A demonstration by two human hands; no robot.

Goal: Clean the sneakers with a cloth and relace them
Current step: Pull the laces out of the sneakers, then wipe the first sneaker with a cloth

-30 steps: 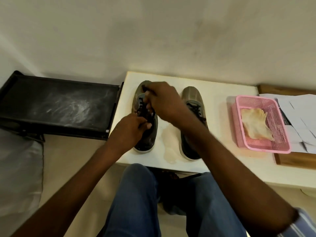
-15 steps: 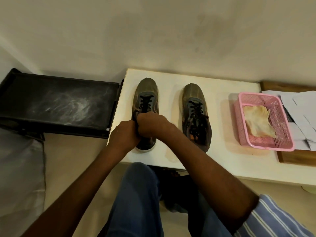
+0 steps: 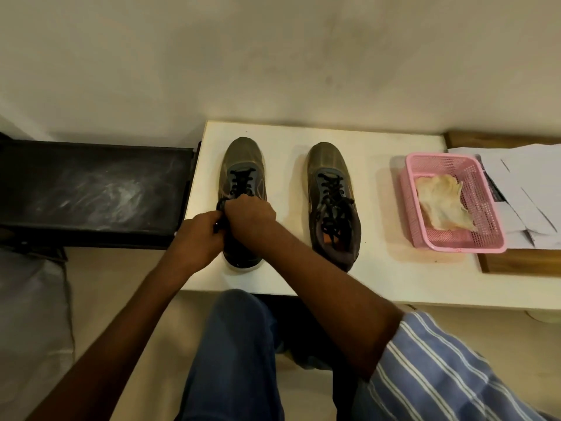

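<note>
tying left sneaker (image 3: pixel 243 165) | left hand (image 3: pixel 197 238), right hand (image 3: pixel 250 215) both pinch lace (image 3: pixel 221 205) at tongue | judgement: pull ends evenly, cinch knot snug, keep heel planted on desk (image 3: pixel 394 278)

bare table (image 3: pixel 376 268) strip between right sneaker (image 3: pixel 332 202) and pink basket (image 3: pixel 455 243); wall behind.

Single head-worn wide-angle view, looking forward and steeply down from above the seated person's lap. Near field: both forearms and knees. Facing a wall; white table (image 3: pixel 379 278) fills mid-frame. No second view, so no overlap.
</note>
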